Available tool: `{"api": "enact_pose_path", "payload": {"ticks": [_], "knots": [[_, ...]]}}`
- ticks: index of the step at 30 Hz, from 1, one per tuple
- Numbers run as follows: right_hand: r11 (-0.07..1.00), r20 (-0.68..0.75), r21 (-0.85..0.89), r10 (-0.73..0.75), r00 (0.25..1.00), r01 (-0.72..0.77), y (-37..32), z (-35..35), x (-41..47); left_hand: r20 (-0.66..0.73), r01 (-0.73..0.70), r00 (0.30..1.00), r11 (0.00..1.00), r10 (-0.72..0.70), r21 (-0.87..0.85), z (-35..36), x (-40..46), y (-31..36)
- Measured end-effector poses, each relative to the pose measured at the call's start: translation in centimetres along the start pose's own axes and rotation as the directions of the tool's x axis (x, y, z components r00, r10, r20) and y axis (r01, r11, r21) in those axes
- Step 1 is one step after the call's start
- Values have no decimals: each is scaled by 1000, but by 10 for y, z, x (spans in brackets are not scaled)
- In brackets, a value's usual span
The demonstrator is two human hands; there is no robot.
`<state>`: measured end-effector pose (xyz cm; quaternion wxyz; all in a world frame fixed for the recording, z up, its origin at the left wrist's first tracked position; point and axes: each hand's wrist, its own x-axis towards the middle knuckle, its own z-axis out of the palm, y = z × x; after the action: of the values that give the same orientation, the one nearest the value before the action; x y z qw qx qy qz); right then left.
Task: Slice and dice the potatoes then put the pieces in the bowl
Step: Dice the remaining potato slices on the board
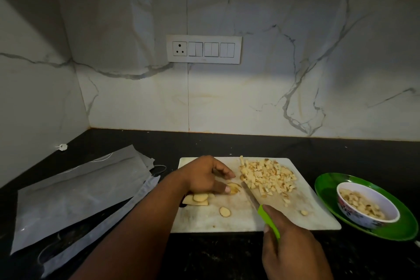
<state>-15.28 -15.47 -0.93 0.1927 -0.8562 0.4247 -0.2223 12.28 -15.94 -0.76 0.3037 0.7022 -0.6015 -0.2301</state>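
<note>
Potato slices [234, 188] mid cutting board [318, 218], left hand [205, 176] fingers curled pinching them. Right hand [293, 243] clamped on green knife [268, 220]. Diced pile [268, 176] at board's far right; one bowl [368, 204] on green plate [327, 191] beside; two plastic bags [75, 191] left.

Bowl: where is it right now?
In the head view the bowl sits at the right on a green plate, just right of the cutting board. It already holds potato pieces.
</note>
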Motion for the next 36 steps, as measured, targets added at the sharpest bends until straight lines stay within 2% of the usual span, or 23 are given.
{"api": "enact_pose_path", "payload": {"ticks": [4,12,16,21,25,36], "knots": [[999,26,-19,-26,999,27,-2,-4,2,56,1,998,996,-6,92,0,1,3],[999,75,2,-42,996,42,7,3,8,-20,61,998,998,-61,19,9,0,5],[994,32,-62,-89,995,91,3,-3,17,-66,119,991,993,-118,22,13,3,10],[979,1,-126,-159,987,158,-10,-9,33,-24,118,993,991,-117,59,9,0,14],[978,48,-142,-148,988,154,-16,-2,33,-21,83,996,995,-82,57,7,-2,14],[962,177,-189,-163,971,196,-12,5,11,-38,130,991,990,-128,52,10,9,15]]}}
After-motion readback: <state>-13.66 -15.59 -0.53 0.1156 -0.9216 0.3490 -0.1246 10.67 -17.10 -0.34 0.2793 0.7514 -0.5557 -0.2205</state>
